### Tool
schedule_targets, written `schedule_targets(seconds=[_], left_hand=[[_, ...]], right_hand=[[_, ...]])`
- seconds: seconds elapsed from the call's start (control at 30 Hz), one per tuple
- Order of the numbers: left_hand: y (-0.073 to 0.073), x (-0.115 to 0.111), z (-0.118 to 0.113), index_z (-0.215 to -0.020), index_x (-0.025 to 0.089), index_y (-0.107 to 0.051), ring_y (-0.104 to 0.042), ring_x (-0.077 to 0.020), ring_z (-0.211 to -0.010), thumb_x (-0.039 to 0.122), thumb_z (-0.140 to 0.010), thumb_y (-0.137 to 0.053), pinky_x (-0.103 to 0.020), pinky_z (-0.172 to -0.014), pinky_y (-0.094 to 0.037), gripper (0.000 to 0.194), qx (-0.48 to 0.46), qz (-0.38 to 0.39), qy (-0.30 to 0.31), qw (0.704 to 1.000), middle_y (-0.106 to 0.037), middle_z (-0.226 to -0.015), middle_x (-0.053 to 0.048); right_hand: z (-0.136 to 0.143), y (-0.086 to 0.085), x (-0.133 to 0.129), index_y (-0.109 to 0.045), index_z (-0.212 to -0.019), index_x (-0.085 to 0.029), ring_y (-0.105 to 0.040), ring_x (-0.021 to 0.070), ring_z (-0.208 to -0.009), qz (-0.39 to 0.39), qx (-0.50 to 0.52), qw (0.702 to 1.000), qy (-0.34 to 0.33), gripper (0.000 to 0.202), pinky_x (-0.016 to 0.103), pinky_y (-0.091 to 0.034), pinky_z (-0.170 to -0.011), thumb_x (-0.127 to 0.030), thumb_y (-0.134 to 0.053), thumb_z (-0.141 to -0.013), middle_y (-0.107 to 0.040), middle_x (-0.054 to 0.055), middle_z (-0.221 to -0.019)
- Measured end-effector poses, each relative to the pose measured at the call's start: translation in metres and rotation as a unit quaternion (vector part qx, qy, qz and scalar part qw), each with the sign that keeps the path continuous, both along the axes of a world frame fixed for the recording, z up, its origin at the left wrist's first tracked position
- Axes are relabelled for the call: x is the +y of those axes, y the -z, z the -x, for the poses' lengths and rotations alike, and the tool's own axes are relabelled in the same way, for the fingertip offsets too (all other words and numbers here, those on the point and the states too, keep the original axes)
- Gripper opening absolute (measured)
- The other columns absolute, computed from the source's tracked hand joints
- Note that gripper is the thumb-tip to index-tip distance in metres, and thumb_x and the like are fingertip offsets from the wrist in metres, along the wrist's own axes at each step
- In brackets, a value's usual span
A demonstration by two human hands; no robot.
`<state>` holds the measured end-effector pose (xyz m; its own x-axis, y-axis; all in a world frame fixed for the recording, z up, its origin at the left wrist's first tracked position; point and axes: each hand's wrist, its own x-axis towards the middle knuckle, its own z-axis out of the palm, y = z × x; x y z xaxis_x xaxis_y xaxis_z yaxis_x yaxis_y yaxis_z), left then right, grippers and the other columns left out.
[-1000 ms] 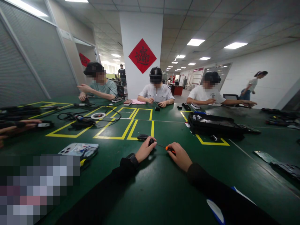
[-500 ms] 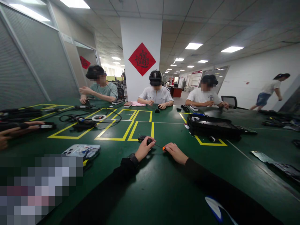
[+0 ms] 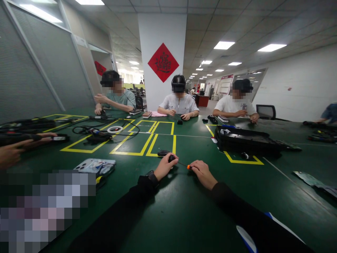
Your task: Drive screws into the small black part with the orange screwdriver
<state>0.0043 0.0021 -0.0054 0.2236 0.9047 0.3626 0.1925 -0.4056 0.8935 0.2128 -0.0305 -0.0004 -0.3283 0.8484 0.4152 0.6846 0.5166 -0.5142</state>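
Observation:
My left hand (image 3: 165, 167), with a dark watch at its wrist, is closed around a small rounded black object (image 3: 171, 158) low over the green table (image 3: 163, 218). Its exact kind is too small to make out. Opposite it, my right hand (image 3: 204, 174) is closed on a screwdriver (image 3: 189, 167) with an orange collar. The thin shaft points left at the black object; whether the tip touches it I cannot tell. Just beyond my left hand lies another dark elongated piece (image 3: 163, 153).
Right of my hands lies an open black case (image 3: 242, 138). On the left are a pale blue case (image 3: 96, 166), cables and a white ring (image 3: 114, 129). Yellow tape (image 3: 129, 153) marks rectangles. Several people sit across the table; another person's hands (image 3: 15, 151) reach in from the left.
The view has shifted slightly, so the scene sits a little further right. My hands keep the same grip on the black object and screwdriver. A walking person at right has mostly left the view.

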Motion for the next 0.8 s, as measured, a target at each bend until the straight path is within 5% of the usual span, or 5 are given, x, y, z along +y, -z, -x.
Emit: schedule_targets(seconds=[0.27,0.6,0.8], left_hand=[[-0.0025,-0.0014,-0.0002,-0.085,0.016,-0.054,-0.052,-0.0164,-0.093,0.034,-0.072,-0.053,-0.033,-0.089,-0.035,0.022,-0.007,-0.014,0.017,1.000,-0.059,-0.097,-0.006],[0.0036,-0.0008,-0.0024,-0.097,0.019,-0.047,-0.052,-0.0106,-0.074,0.036,-0.074,-0.051,-0.025,-0.071,-0.042,0.029,-0.018,0.018,0.021,0.999,-0.054,-0.087,-0.001],[-0.0013,-0.0068,-0.0036,-0.094,0.019,-0.047,-0.049,-0.0097,-0.070,0.036,-0.074,-0.049,-0.021,-0.061,-0.041,0.027,-0.002,0.019,0.014,1.000,-0.051,-0.083,0.000]], right_hand=[[-0.0050,-0.0007,-0.0026,-0.057,-0.090,-0.019,-0.051,0.0155,-0.085,0.019,0.045,0.999,-0.013,0.017,0.031,-0.038,-0.079,-0.023,-0.049,-0.076,-0.058,0.003,-0.089],[-0.0032,0.0086,0.0045,-0.059,-0.090,-0.017,-0.044,0.0175,-0.099,-0.045,0.030,0.998,-0.013,0.024,0.035,-0.032,-0.091,-0.021,-0.036,-0.084,-0.057,0.007,-0.094],[-0.0047,0.0062,-0.0009,-0.056,-0.088,-0.018,-0.049,0.0160,-0.084,-0.027,0.039,0.999,0.000,0.014,0.031,-0.039,-0.078,-0.022,-0.050,-0.075,-0.056,0.004,-0.087]])
